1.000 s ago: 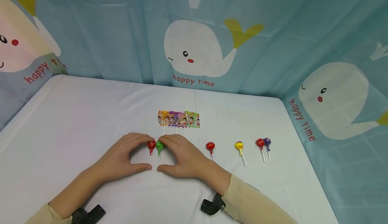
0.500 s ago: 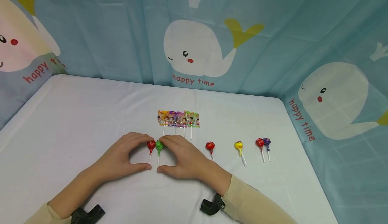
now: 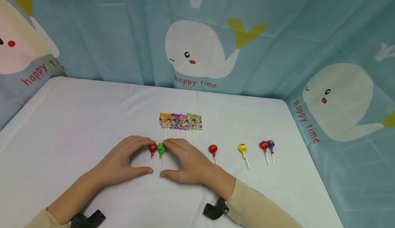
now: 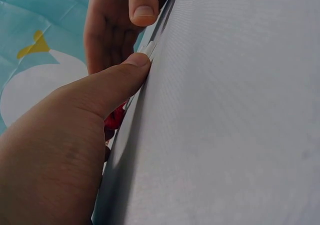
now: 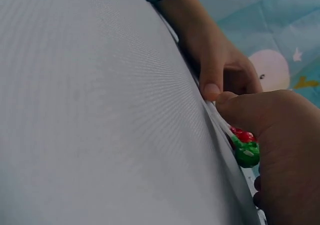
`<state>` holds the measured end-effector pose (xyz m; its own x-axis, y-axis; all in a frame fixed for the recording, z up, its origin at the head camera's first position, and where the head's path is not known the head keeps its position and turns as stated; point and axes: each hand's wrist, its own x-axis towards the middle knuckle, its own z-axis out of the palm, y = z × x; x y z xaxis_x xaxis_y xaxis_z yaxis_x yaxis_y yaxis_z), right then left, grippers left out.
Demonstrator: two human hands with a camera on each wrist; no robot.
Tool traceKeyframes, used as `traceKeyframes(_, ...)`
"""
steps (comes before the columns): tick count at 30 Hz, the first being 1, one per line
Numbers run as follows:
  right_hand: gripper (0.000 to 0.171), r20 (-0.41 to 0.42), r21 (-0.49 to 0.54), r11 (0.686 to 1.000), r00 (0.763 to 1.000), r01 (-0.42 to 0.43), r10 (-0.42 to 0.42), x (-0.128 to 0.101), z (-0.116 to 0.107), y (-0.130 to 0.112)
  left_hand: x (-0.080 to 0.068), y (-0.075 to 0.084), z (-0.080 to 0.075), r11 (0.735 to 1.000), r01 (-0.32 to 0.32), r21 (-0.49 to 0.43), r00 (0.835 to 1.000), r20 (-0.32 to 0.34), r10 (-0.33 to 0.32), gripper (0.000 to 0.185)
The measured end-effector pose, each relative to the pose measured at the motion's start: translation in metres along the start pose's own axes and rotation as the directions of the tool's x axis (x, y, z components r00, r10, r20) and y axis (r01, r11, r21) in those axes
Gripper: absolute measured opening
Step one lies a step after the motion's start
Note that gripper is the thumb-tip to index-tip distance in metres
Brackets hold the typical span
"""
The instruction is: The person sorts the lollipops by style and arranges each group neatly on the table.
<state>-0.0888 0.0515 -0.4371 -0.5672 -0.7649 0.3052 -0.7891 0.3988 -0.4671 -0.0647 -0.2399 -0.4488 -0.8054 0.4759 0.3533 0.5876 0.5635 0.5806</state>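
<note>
- The left hand (image 3: 123, 159) rests on the white tablecloth (image 3: 77, 118). Its forefinger touches the head of the red lollipop (image 3: 152, 148) and its thumb touches the end of the white stick, so the fingers curve around it.
- The right hand (image 3: 185, 161) does the same with the green lollipop (image 3: 160, 148), pinching it between forefinger and thumb.
- These two lollipops lie side by side, heads touching, near the middle of the front edge of the table.
- I think such a lollipop is very light, with a hard round head that may crack, a slippery wrapper and a thin stiff stick; the stick is the best place to take hold.
- Count: six round lollipops in all, namely three red, one green, one yellow (image 3: 242, 148) and one purple (image 3: 271, 144).
- Behind the hands lies a row of flat wrapped lollipops (image 3: 180, 121), four or five; I cannot tell exactly.
</note>
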Motion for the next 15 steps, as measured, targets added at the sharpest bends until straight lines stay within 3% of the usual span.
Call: traceKeyframes(15,0.086,-0.042,-0.066,0.997,0.999,0.03,-0.033,-0.006,-0.012,-0.004,-0.001,-0.002,0.0,1.0,-0.013,-0.003,1.0,-0.006,0.013,0.081)
